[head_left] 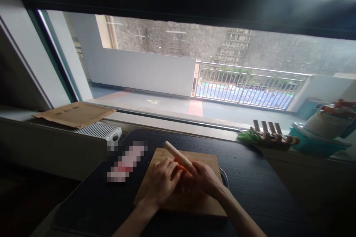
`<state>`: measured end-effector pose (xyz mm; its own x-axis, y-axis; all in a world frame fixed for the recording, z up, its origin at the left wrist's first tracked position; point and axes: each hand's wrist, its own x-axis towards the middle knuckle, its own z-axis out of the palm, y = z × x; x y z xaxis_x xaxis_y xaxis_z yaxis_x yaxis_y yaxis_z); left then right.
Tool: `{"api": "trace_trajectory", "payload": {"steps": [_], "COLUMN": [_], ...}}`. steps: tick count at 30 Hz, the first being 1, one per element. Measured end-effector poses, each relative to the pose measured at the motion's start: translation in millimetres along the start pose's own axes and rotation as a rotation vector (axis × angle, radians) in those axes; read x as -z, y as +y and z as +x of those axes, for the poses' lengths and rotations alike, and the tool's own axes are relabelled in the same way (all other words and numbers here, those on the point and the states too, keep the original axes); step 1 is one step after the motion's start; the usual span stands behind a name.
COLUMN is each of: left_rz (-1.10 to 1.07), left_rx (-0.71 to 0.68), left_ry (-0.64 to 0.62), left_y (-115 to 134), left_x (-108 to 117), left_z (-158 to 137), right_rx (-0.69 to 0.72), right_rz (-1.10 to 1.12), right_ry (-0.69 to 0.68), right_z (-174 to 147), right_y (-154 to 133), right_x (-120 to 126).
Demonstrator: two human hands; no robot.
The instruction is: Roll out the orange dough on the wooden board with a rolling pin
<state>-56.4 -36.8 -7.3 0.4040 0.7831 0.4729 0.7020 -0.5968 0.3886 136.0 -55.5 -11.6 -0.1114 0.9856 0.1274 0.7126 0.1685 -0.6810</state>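
Observation:
On the dark table (244, 192) lies a wooden cutting board (200, 207). My right hand (205, 177) is closed around the lower end of a pale wooden rod (178, 154), which looks like a thin rolling pin. The rod slants up and to the left over the board. My left hand (164, 177) has its fingers curled over an orange piece (182, 167) beneath the rod. Fingers from both hands cover most of this piece, so its kind and full shape cannot be made out. My hands are close together above the board's middle.
A metal loop handle (224, 178) sticks out at the board's right. Left of the board is a pixelated pinkish item (128, 161). A brown envelope (75, 114) rests on a white radiator (102, 131). A wooden rack (268, 133), green cloth (247, 137) and teal basin (314, 144) line the sill.

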Motion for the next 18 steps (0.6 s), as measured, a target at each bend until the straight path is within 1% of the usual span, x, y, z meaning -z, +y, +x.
{"api": "trace_trajectory", "payload": {"steps": [2,4,5,7,9,11,13,15,18], "left_rz": [-0.068,-0.128,-0.145,-0.152,-0.153,-0.142,-0.101,-0.035,0.055], "left_rx": [0.085,0.185,0.22,0.247,0.256,0.282,0.334,0.393,0.436], "left_ry": [-0.067,-0.12,-0.146,-0.197,-0.238,-0.234,-0.207,-0.195,-0.222], "left_y": [-3.0,-10.0,-13.6,-18.4,-18.0,-12.6,-5.0,2.0,6.9], "left_x": [0.9,0.8,0.2,-1.8,-3.8,-4.8,-4.6,-3.0,1.8], "left_z": [3.7,12.9,18.9,31.3,39.9,41.5,36.1,26.6,11.7], "right_rx": [-0.084,-0.155,-0.172,-0.17,-0.167,-0.154,-0.116,-0.091,-0.12], "right_rz": [0.18,0.312,0.348,0.367,0.348,0.317,0.263,0.17,0.042], "right_ry": [-0.003,0.004,0.007,0.018,0.048,0.092,0.115,0.106,0.051], "right_z": [-0.5,-1.0,-1.5,-3.4,-6.4,-10.1,-13.4,-15.4,-14.1], "right_y": [3.7,8.6,11.0,14.9,17.1,17.6,15.5,9.7,-6.1], "right_x": [2.1,4.1,4.9,6.5,9.0,13.1,18.6,23.0,22.2]}}
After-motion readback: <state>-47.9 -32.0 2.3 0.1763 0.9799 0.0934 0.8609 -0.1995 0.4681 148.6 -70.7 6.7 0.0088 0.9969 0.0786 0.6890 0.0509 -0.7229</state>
